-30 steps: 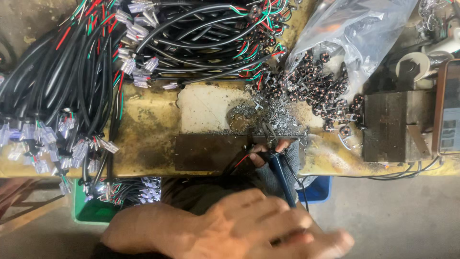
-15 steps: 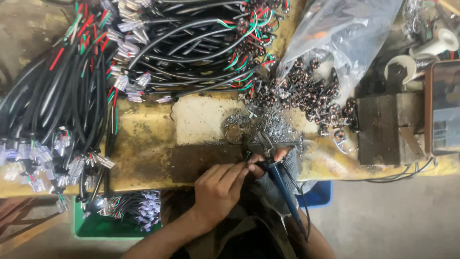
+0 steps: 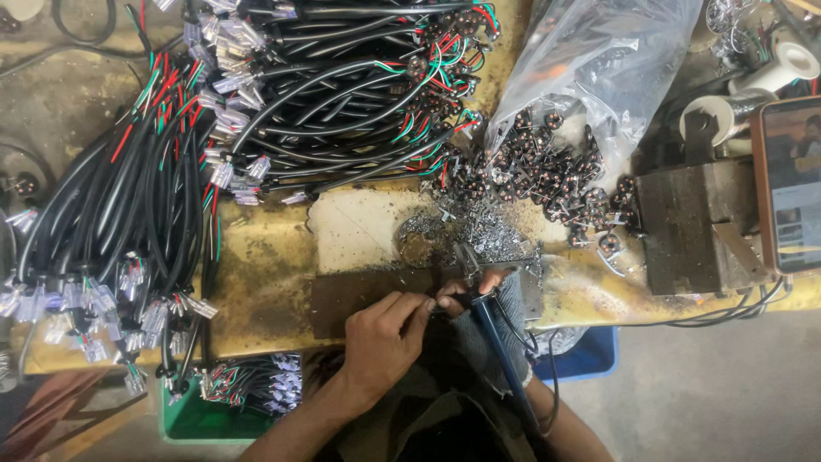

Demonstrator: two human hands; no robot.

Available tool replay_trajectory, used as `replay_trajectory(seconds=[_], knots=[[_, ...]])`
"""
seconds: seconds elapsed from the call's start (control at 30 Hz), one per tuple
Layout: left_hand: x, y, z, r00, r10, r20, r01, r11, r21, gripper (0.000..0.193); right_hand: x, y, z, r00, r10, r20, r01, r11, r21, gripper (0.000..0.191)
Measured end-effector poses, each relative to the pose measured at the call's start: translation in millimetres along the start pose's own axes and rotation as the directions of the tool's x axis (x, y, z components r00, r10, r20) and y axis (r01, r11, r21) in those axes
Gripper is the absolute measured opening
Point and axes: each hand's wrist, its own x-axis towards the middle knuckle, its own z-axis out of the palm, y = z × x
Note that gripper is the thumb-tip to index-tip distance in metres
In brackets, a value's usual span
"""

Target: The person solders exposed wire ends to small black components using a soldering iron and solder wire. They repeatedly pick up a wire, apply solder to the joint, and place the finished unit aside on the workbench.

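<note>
the left hand [image 3: 385, 329] pinched a small part at the bench edge [image 3: 265, 325] while the mostly hidden right hand [image 3: 489, 282] gripped the soldering iron [image 3: 496, 342], whose tip sat close enough to risk burning fingertips.

Blue-handled soldering iron [image 3: 496, 342], tilted, tip up

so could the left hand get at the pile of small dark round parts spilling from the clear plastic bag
Probably yes: the left hand sits at the bench edge, and only low metal scraps lie between it and the small dark round parts. Its fingers are busy pinching something, though.
</note>
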Motion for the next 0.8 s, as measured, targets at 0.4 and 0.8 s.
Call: replay_trajectory(seconds=[0.4, 0.8], knots=[[43, -4, -10, 0.98, -0.194, 0.047, 0.179, 0.958, 0.222, 0.021, -6, 0, -6, 0.999, 0.045, -0.018, -0.049, 0.902, -0.429, 0.031], [2, 1, -12, 0.978, -0.196, -0.066, 0.198, 0.98, 0.032, 0.013, -9, 5, 7, 0.998, 0.015, 0.061, -0.012, 0.999, -0.041, 0.023]])
